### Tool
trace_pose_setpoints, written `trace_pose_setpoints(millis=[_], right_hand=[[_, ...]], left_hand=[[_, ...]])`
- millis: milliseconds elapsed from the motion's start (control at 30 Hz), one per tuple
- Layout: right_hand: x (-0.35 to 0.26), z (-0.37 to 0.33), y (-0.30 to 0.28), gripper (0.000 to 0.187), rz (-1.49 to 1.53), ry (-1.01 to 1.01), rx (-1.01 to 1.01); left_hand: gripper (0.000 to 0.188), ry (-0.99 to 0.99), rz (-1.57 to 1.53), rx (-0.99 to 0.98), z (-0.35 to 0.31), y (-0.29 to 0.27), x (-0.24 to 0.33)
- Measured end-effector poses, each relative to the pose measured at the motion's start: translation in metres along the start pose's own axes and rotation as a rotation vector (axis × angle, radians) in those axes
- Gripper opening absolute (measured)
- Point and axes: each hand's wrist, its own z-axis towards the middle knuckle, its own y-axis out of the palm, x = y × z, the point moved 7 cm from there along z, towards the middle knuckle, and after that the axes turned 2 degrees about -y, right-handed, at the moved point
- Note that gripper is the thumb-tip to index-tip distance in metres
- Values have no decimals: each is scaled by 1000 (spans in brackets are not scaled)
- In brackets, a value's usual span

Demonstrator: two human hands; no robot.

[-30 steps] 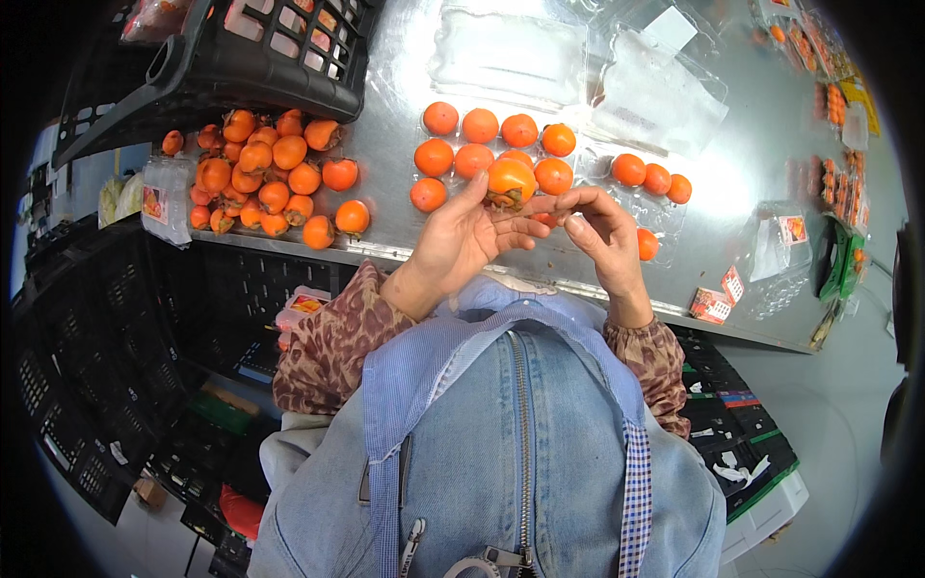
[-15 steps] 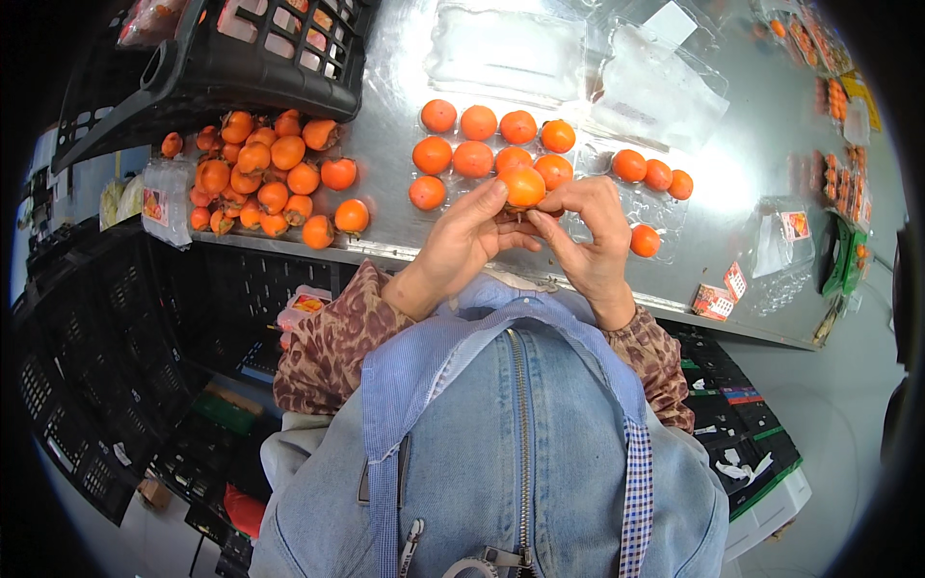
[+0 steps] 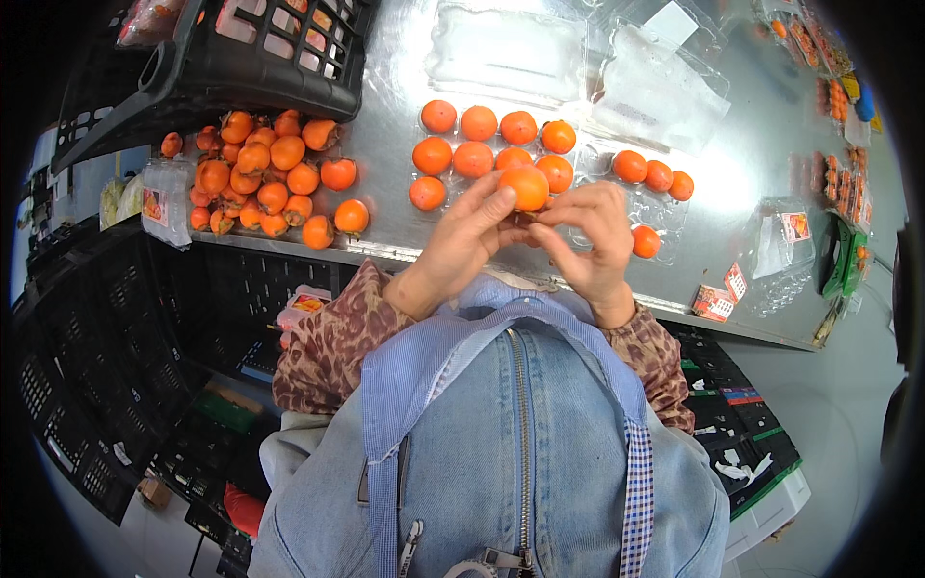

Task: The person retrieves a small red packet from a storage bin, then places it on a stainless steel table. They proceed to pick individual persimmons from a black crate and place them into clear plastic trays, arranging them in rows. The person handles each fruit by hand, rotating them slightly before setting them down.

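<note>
My left hand (image 3: 461, 239) is closed around an orange persimmon (image 3: 525, 189), its thumb on the fruit's near left side. At the lower right of that fruit my right hand (image 3: 595, 236) has its thumb and fingers drawn together; what lies between the fingertips is too small to make out. Beyond the hands, several persimmons (image 3: 473, 159) sit in rows in a clear plastic tray (image 3: 464, 199). A second clear tray (image 3: 665, 214), right of my right hand, has a row of persimmons (image 3: 657, 174) and a single one (image 3: 645, 241) nearer me.
On the metal table (image 3: 385, 135), a heap of persimmons (image 3: 287, 152) lies at left, below a tilted black crate (image 3: 279, 91). Clear packaging (image 3: 506, 48) lies at the back. Printed cards (image 3: 713, 302) and more clear packs (image 3: 782, 241) are at right, near the table's edge.
The persimmon in my left hand has tipped, so its stem underneath no longer shows. My right fingers have shifted slightly at its lower side.
</note>
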Motion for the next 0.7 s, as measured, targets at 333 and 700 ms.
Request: trace_pose_setpoints(millis=[333,700], right_hand=[[29,-21,23,47,369,542,-214],[51,-45,35,47,712,907,-247]], left_hand=[[56,367,956,70,-8,16,26],[53,139,841,59,-7,7,14]])
